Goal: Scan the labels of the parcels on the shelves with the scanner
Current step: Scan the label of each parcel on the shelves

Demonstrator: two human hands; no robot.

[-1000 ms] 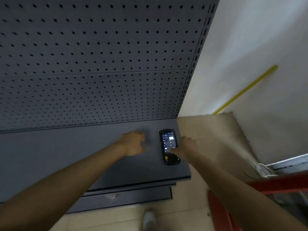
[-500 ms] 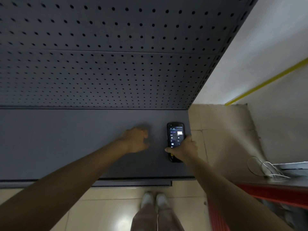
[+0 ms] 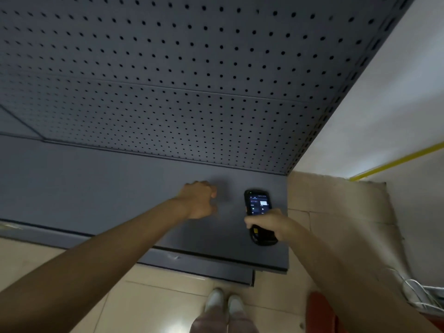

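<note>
A black handheld scanner with a lit screen sits over the right end of a grey metal shelf. My right hand is wrapped around its lower half, thumb across the front. My left hand rests as a loose fist on the shelf, a short way left of the scanner, holding nothing. No parcels are in view on this shelf.
A grey pegboard back panel rises behind the shelf. A lower shelf edge juts out below. Right of the shelf lie flat cardboard, a white wall with a yellow strip, a red object and white cables. My shoes stand on beige tiles.
My right hand has closed around the scanner's lower half, where a second ago it only touched its side. The camera has tilted down, and my left fist stays in place.
</note>
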